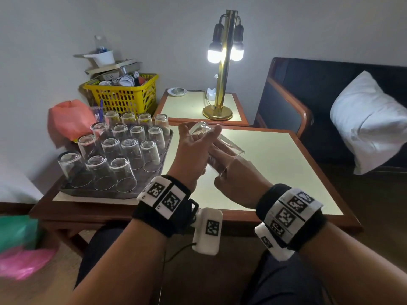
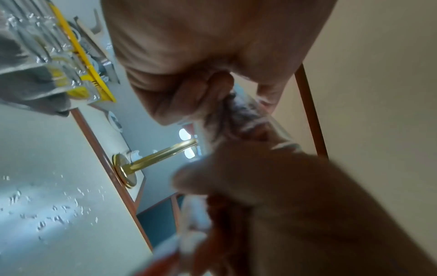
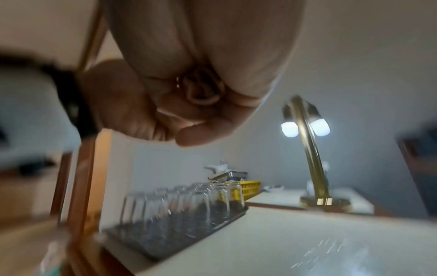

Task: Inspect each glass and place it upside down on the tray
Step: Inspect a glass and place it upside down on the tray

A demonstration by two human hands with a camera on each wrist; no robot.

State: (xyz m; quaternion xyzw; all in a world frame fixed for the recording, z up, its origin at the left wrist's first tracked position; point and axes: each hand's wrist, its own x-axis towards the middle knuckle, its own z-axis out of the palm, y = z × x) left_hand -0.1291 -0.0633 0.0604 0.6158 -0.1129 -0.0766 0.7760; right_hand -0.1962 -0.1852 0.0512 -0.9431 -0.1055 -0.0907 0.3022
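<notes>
A: One glass (image 1: 217, 148) is being held on its side above the table (image 1: 286, 164), both hands curling around it: left hand (image 1: 193, 155) at the base end, right hand (image 1: 237, 183) near the rim.

B: And beyond them?

A: Roughly fifteen glasses (image 1: 123, 148) are standing inverted on the tray (image 1: 123, 195), nearly filling it. No others are showing; this is probably the last.

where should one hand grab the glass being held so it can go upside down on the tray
Grip the glass round its mid-wall, from the right side, fingers wrapped. It lies tilted between the left hand and right hand, narrow base away, wide rim toward the person; a mid-wall hold probably leaves the rim free to land on the tray.
</notes>
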